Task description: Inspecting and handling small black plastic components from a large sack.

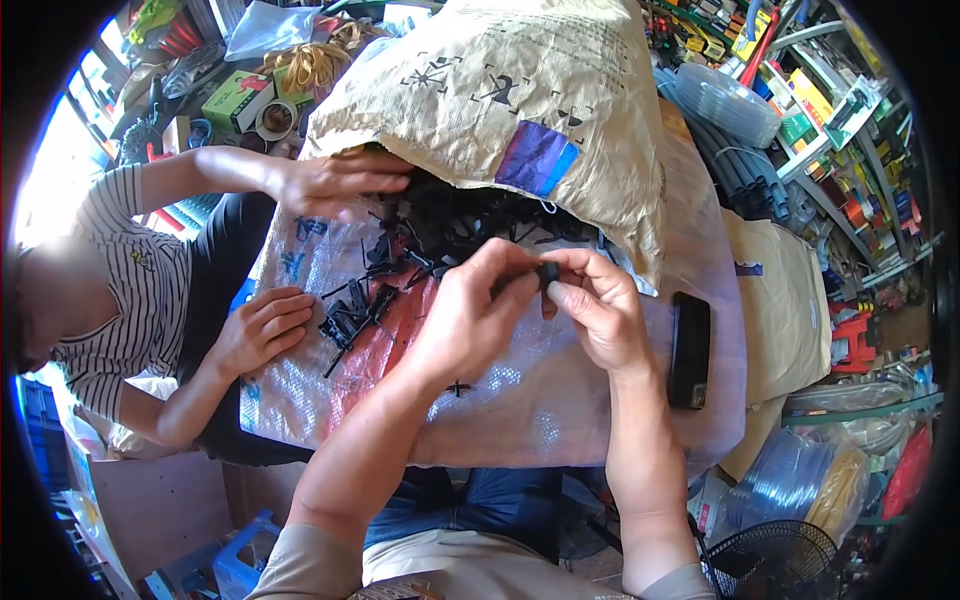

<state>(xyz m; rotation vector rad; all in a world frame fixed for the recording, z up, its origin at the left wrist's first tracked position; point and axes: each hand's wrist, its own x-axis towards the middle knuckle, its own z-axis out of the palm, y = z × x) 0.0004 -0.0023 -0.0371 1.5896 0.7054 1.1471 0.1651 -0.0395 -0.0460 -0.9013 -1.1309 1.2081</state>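
Both of my hands meet over the middle of the covered table, fingers pinched on a small black plastic part [547, 271]. My left hand [485, 300] grips it from one side, and my right hand [598, 305] has thumb and forefinger on the other. The part's exact kind is hidden by my fingers. Just beyond lies a heap of black plastic parts [430, 225], spilling from the mouth of a large tan woven sack [450, 120]. More black pieces [350, 318] lie to the left of my left hand. One small cross-shaped black piece [458, 388] rests near my left forearm.
A co-worker in a striped shirt [130, 260] sits at the left, one hand [340, 182] at the sack's mouth, the other [262, 332] on the woven sheet [560, 420]. A black phone [690, 350] lies at the right. Coiled clear hose [728, 105] and crowded shelves stand beyond.
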